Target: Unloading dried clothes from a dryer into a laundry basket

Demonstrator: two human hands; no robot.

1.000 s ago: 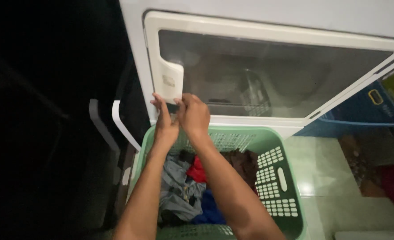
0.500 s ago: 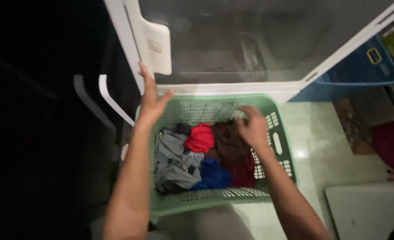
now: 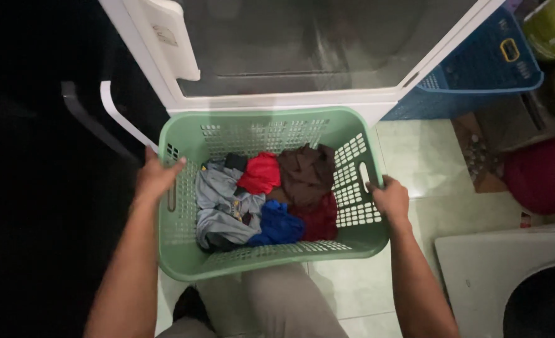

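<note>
Head view, frame centre: left hand (image 3: 155, 177) and right hand (image 3: 388, 199) grasp green laundry basket (image 3: 183, 253) rims; clothes (image 3: 262, 194) inside, seemingly crumpled.

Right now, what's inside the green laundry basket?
The green basket holds crumpled clothes: a grey garment, red, brown, blue and dark red pieces. Anything beneath them is hidden.

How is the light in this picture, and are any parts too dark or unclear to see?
Head view: the left side is almost black, so nothing can be told there; the green basket, the clothes and both hands, left and right, are evenly lit and sharp; the glass lid of the white machine looks hazy with soft reflections.
</note>
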